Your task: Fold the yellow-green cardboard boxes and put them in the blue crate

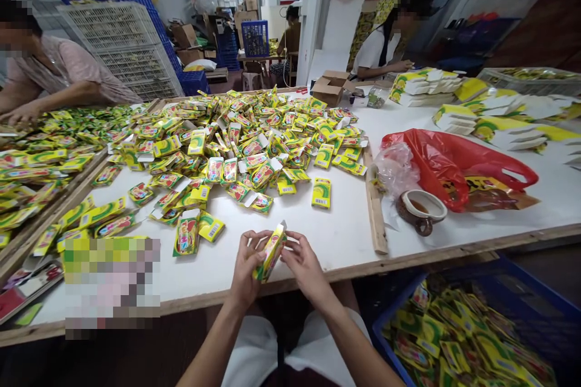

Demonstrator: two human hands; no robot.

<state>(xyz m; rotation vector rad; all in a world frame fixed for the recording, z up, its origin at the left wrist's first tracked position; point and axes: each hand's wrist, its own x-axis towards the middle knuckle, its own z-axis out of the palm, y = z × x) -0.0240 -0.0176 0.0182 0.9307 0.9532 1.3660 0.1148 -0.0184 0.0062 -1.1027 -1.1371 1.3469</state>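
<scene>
A small yellow-green carton is held upright and tilted over the near edge of the white table. My left hand grips its lower part, fingers wrapped round it. My right hand pinches its upper right side near the open flap. Beyond my hands a big heap of like cartons covers the middle of the table. One carton lies alone ahead, and two more lie to the left.
A blue crate of cartons stands at the lower right. A red plastic bag and a ceramic cup lie right of a wooden strip. Flat box stacks sit at the far right. Other people work at the left and back.
</scene>
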